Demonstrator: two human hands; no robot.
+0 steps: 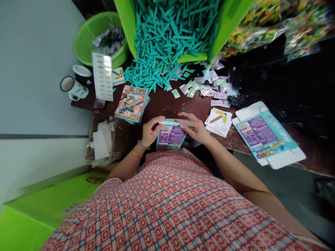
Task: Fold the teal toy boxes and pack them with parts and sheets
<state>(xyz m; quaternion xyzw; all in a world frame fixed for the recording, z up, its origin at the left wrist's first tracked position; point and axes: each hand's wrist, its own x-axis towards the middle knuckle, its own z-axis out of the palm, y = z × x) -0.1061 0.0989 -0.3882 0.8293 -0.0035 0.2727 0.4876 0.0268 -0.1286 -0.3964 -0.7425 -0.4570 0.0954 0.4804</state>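
Between my two hands, close to my body at the table's front edge, is a small blue and purple cardboard box (171,136), its barcode side facing up toward me. My left hand (151,131) grips the box's left end with thumb and fingers at the top flap. On the other side, my right hand (195,128) has its thumb on the box's upper right corner and its fingers stretched along the flap edge. A stack of printed boxes (132,103) lies left of my hands. To the right sit square picture cards (219,122) and a flattened, unfolded box (267,135).
A green bin (129,31) spills teal plastic pens (167,45) onto the table. Small sachets (206,85) are scattered right of it. At left are a green basin (86,38), a sticker sheet (103,76) and an enamel mug (74,89). Bags of colourful pieces (251,35) lie at back right.
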